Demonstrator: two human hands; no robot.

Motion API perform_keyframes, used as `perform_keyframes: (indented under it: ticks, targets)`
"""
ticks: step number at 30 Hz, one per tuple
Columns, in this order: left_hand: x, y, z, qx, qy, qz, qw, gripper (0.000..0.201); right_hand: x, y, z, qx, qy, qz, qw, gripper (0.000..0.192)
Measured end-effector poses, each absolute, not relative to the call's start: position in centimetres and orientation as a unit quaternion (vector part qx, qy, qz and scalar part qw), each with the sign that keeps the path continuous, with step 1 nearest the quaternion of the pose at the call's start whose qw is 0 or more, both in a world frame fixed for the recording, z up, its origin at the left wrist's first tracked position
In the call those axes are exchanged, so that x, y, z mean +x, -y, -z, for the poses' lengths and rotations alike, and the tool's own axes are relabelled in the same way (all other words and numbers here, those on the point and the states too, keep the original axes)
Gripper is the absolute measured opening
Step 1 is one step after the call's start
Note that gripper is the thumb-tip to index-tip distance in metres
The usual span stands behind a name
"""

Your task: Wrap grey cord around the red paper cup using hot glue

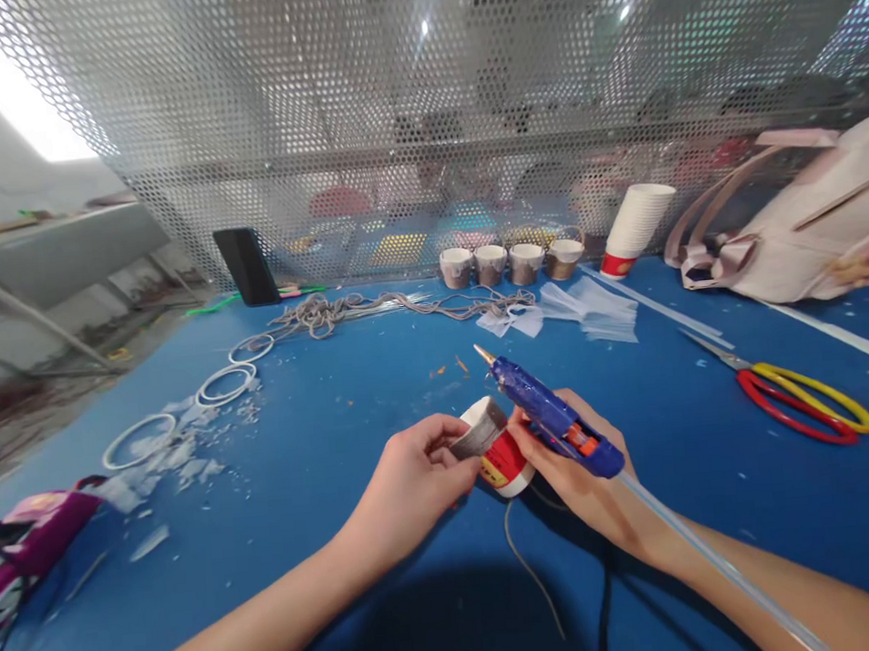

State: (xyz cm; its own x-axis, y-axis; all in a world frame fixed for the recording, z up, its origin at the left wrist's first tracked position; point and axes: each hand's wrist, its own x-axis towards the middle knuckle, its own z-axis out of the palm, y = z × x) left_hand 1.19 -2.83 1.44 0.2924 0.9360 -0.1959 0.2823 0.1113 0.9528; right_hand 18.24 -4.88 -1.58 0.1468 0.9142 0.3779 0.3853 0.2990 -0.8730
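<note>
Two hands meet at a paper cup (pixel 498 449): left hand (pixel 409 483) pinches its rim, right hand (pixel 577 470) grips a glue gun (pixel 551 414) just beside it.

Bright overhead light, glare top left, edges warped, background soft.

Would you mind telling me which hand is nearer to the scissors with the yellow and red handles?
The right hand, holding the glue gun, is nearer; the scissors lie off to its right. The left hand is farther away, beyond the paper cup.
</note>
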Motion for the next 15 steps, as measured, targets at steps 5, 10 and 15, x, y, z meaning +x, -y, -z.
perform_keyframes:
  ticks: [5, 10, 15]
  targets:
    - [1.1, 2.6, -1.6, 0.617, -0.534, -0.319, 0.482, 0.006, 18.2, 5.5, 0.8, -0.541, 0.616, -0.294, 0.491, 0.015]
    - [1.2, 2.6, -1.2, 0.553, -0.513, -0.333, 0.565, 0.013, 17.7, 6.4, 0.1, -0.519, 0.631, -0.329, 0.474, 0.011]
    - [1.3, 2.5, -1.0, 0.512, -0.48, -0.405, 0.586, 0.011, 17.6, 6.8, 0.5, -0.491, 0.656, -0.343, 0.46, 0.008]
